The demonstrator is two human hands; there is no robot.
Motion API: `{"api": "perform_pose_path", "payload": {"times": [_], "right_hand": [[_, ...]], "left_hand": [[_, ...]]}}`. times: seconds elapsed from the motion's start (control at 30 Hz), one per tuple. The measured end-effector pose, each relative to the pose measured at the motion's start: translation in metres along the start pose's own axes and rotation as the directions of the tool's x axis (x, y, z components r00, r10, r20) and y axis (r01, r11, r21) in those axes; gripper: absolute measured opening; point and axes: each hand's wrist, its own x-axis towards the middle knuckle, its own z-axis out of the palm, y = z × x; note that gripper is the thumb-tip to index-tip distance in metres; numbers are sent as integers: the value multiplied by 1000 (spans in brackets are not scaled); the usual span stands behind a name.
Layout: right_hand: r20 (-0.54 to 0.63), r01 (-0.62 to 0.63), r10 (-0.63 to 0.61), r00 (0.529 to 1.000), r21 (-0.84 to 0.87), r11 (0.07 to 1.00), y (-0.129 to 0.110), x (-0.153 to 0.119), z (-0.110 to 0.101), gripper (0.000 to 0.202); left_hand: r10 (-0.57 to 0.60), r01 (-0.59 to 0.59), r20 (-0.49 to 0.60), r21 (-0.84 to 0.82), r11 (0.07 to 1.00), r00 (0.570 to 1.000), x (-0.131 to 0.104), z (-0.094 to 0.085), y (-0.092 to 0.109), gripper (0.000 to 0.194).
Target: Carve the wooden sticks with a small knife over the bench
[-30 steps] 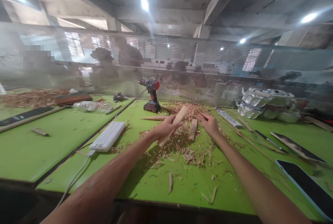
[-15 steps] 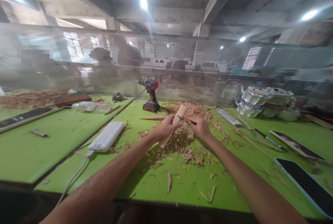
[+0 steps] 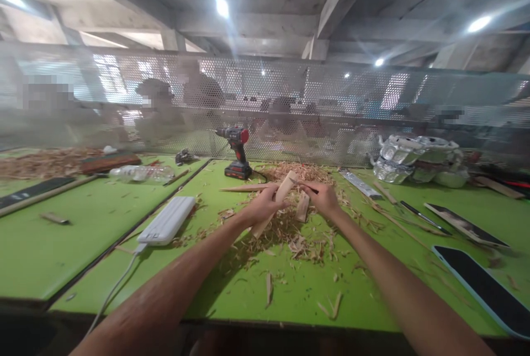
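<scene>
My left hand (image 3: 265,205) is closed around a pale flat strip of wood (image 3: 285,186), which slants from lower left to upper right above the shavings. In my right hand (image 3: 323,197) is a small dark-handled knife (image 3: 305,185), its tip touching or very near the upper part of the strip. Curled wood shavings (image 3: 306,245) lie under and in front of both hands. Another flat wood piece (image 3: 303,208) rests on the shavings between the hands. A pointed wood stick (image 3: 242,187) lies behind my left hand.
A cordless drill (image 3: 238,152) stands behind my hands, before a perforated screen (image 3: 265,113). A white power bank (image 3: 168,221) with a cable is left; a phone (image 3: 482,287), a steel ruler (image 3: 360,184) and foil-wrapped objects (image 3: 418,157) are right. People sit beyond the screen.
My right hand and the knife have moved a little right and up, toward the upper end of the strip. More of the flat piece between the hands shows. The whole view has shifted slightly.
</scene>
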Motion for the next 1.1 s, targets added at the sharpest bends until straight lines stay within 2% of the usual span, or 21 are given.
{"api": "perform_pose_path", "payload": {"times": [0.17, 0.27, 0.4, 0.53, 0.73, 0.93, 1.1], "right_hand": [[-111, -140, 141, 984, 18, 990, 20, 4, -8, 33], [-131, -122, 128, 983, 60, 991, 14, 5, -6, 34], [-45, -6, 10, 999, 96, 995, -11, 1, 6, 34], [77, 40, -46, 996, 74, 996, -25, -4, 15, 34], [97, 79, -87, 992, 82, 993, -21, -3, 9, 39], [107, 114, -119, 987, 54, 992, -19, -2, 6, 41], [121, 93, -93, 988, 6, 996, -16, -1, 4, 38]], "left_hand": [[16, -18, 49, 46, 999, 999, -1, -3, 2, 56], [-18, 18, 32, 13, 1000, 999, 3, -5, -4, 54], [-44, 44, 0, -39, 998, 999, 7, -7, -11, 47], [-43, 41, -38, -50, 998, 998, 5, -4, -7, 42], [-43, 44, -85, 13, 999, 995, 1, 4, -2, 43], [-22, 26, -71, 53, 998, 997, 2, 4, -3, 47], [-4, 7, -57, 52, 999, 998, 1, 2, -2, 47]]}}
